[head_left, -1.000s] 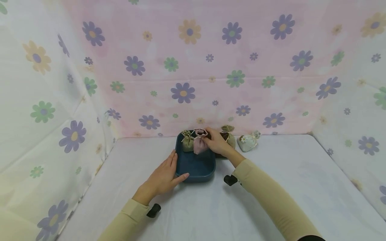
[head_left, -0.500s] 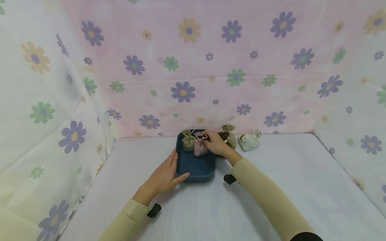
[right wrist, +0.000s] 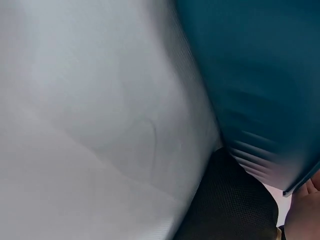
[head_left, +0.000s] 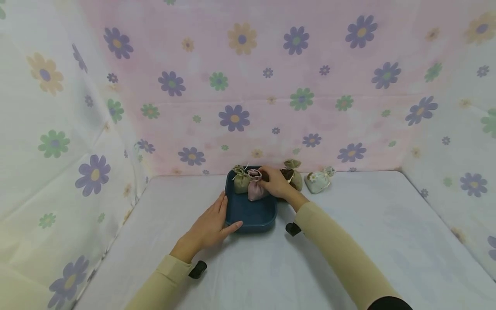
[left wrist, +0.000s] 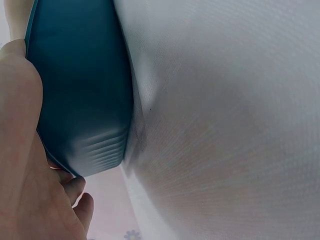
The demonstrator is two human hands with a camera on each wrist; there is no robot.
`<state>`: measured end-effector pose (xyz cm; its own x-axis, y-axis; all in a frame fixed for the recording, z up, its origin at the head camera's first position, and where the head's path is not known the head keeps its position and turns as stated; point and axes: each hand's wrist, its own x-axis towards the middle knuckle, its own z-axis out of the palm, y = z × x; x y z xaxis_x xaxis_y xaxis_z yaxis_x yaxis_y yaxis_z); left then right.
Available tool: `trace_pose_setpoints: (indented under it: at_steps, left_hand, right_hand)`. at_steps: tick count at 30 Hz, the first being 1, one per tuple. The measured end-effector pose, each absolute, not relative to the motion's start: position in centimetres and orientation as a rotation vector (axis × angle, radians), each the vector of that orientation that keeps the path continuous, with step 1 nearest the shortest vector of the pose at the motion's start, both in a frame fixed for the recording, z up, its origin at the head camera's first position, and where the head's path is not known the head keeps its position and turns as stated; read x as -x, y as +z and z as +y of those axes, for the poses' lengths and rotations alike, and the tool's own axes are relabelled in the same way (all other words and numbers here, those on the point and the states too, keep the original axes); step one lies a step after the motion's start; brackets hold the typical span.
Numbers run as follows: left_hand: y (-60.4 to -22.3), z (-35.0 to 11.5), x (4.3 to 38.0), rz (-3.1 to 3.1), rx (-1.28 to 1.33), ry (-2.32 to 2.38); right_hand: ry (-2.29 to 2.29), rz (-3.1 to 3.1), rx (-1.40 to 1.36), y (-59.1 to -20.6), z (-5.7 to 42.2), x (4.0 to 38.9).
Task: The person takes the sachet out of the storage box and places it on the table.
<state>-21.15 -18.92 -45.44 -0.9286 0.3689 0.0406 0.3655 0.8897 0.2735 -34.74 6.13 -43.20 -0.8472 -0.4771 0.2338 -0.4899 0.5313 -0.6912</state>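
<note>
A dark blue plastic bin (head_left: 249,215) stands on the white-covered table. My left hand (head_left: 205,226) rests against its left front corner, fingers fairly straight along the left side and thumb over the front rim. Inside, toward the back, a green drawstring pouch (head_left: 241,184) sits upright. Just right of it is a pink drawstring pouch (head_left: 255,190), its neck pinched by my right hand (head_left: 277,183). In the left wrist view, my left hand (left wrist: 32,150) lies along the bin's rim. The right wrist view shows the bin's outer wall (right wrist: 255,90) and a few fingers.
Right of the bin, partly behind my right hand, stand an olive pouch (head_left: 297,181) and a dark fabric pouch (right wrist: 230,200) close against the bin. Farther right lies a pale pouch with a flower (head_left: 318,182). Flower-printed cloth (head_left: 248,86) walls the back and sides.
My right hand has lowered the pink pouch slightly into the bin, beside the green one. The left hand and the bin have stayed in place.
</note>
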Motion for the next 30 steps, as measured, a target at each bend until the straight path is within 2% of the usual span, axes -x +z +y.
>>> trace_pose_setpoints:
  at_steps: [30]
  left_hand:
    - [-45.4, -18.8, 21.4, 3.067, -0.609, 0.438]
  right_hand:
    - [1.328, -2.747, -1.011, -41.0, 11.6, 29.4]
